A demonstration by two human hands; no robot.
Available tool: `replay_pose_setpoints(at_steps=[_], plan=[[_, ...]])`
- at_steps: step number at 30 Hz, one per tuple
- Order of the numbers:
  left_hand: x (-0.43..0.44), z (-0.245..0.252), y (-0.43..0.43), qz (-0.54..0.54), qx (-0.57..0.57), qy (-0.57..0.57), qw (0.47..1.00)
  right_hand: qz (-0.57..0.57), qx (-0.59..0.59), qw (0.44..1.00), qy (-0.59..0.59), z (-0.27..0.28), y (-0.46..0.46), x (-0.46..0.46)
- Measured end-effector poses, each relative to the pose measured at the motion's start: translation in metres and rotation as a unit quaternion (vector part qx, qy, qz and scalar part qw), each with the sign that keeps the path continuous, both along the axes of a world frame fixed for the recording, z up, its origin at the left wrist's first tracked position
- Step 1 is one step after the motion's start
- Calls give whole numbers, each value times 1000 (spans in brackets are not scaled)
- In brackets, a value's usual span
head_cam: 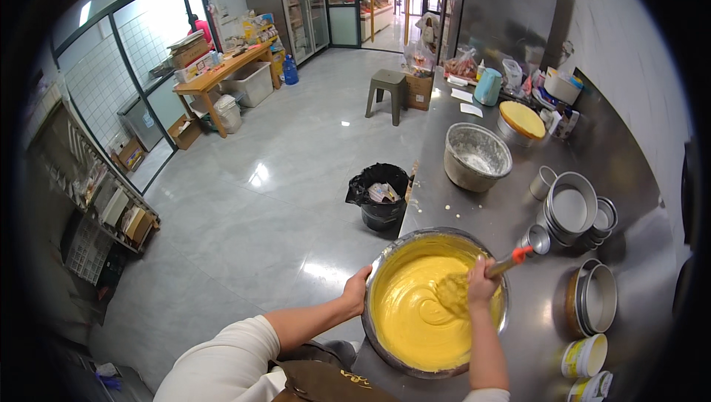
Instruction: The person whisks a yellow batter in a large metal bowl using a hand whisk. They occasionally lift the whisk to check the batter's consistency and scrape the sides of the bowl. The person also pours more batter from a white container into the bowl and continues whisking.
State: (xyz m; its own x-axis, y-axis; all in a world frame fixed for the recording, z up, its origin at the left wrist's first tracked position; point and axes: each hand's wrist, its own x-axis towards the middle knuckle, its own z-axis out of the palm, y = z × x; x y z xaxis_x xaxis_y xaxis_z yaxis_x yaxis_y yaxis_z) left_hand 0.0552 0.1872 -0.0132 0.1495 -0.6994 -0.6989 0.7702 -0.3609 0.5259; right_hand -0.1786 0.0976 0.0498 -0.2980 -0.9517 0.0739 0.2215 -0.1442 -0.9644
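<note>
A large metal mixing bowl stands at the near edge of the steel worktop, tilted a little towards me. Thick yellow batter fills much of it, with swirl marks on the surface. My left hand grips the bowl's left rim, thumb up along the outside. In my right hand is the handle of a whisk, which has an orange end. The whisk's wire head is in the batter, coated yellow and blurred.
Along the steel worktop stand a floury bowl, stacked round cake tins, plastic tubs, a round sponge cake and a blue jug. A black-lined bin stands on the floor beside it; a stool is farther off.
</note>
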Motion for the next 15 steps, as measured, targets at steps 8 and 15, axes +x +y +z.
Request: replay_pose_setpoints(at_steps=[8,15], plan=[[1,0,3,18,-41,-21,999,298,-131,893,309,21,113,37],[5,7,2,-45,-55,3,997,-31,-13,994,100,23,-28,67]])
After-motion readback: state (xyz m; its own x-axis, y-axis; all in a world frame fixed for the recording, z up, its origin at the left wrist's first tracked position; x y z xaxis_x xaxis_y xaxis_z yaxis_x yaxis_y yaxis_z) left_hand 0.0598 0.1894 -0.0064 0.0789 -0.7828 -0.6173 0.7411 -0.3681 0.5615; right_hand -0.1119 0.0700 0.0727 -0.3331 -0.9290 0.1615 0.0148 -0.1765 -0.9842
